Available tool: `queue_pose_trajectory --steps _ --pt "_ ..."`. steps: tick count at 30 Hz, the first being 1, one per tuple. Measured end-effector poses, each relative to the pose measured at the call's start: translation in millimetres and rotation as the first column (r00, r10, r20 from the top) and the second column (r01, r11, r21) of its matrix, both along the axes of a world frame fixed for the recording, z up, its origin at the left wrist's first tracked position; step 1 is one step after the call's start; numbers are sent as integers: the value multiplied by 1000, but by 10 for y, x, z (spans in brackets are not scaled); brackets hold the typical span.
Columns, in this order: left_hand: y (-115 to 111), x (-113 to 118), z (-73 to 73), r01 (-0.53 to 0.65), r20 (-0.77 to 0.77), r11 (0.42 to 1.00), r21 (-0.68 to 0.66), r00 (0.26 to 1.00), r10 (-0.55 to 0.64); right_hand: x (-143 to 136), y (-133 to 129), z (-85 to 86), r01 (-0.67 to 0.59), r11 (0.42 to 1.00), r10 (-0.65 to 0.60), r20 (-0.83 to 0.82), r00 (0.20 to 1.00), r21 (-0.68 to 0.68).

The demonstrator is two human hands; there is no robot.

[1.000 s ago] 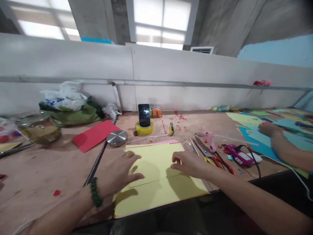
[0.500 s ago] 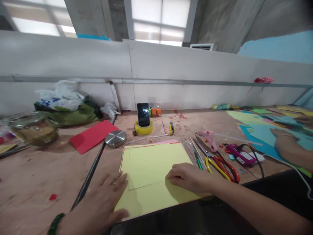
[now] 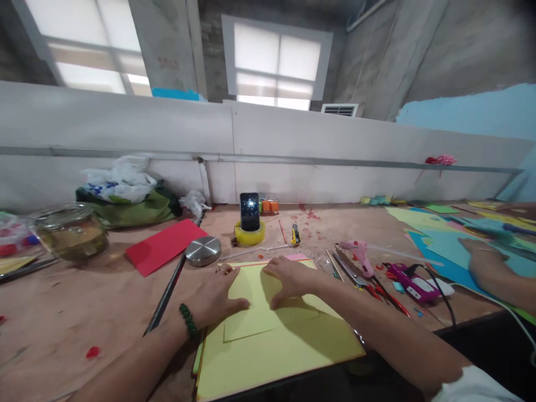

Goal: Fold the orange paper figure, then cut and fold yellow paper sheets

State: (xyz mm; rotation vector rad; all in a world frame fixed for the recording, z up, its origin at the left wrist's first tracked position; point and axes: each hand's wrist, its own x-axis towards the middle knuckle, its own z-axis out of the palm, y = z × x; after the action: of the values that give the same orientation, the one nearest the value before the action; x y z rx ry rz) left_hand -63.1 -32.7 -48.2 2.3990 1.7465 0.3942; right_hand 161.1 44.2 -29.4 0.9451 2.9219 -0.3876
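Note:
A stack of yellow paper sheets (image 3: 288,357) lies at the table's front edge, with a smaller yellow sheet (image 3: 251,326) on top. My left hand (image 3: 218,298) rests on the upper left part of the smaller sheet, its thumb stretched away from the fingers. On the upper middle, my right hand (image 3: 291,279) lies with fingers forward and thumb apart, casting a shadow over the paper. Both hands touch the paper near its far edge, and neither grips it. A pink sheet (image 3: 296,257) peeks out behind the stack.
Left of the stack are a round metal disc (image 3: 203,250), a red sheet (image 3: 165,245) and a glass jar (image 3: 71,231). A phone (image 3: 250,212) stands in a yellow tape roll (image 3: 250,235). Scissors (image 3: 352,271) and a pink glue gun (image 3: 359,254) lie right. Another person's hand (image 3: 486,257) is farther right.
Both hands have slid forward to the far part of the yellow paper and come closer together. The view has tilted upward a little.

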Motion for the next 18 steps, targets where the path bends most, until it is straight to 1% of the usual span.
queue_pose_trajectory --steps 5,8,10,12,15,18 --pt "21 2 -75 -69 173 996 -60 982 78 -122 95 19 -103 995 103 15 995 1" --pt "47 20 -146 -69 293 996 -62 952 85 -215 103 19 -143 985 148 -51 988 95" --pt "58 23 -186 -63 366 997 -35 928 71 -253 73 18 -118 976 138 -103 985 182" --pt "63 19 -212 -52 426 999 1 903 46 -262 28 25 -67 969 100 -127 987 240" --pt "59 9 -219 -33 502 998 55 865 1 -217 -28 63 15 962 25 -142 990 274" --pt "30 0 -202 -35 560 994 102 828 -28 -107 -47 137 87 953 -42 -160 986 288"
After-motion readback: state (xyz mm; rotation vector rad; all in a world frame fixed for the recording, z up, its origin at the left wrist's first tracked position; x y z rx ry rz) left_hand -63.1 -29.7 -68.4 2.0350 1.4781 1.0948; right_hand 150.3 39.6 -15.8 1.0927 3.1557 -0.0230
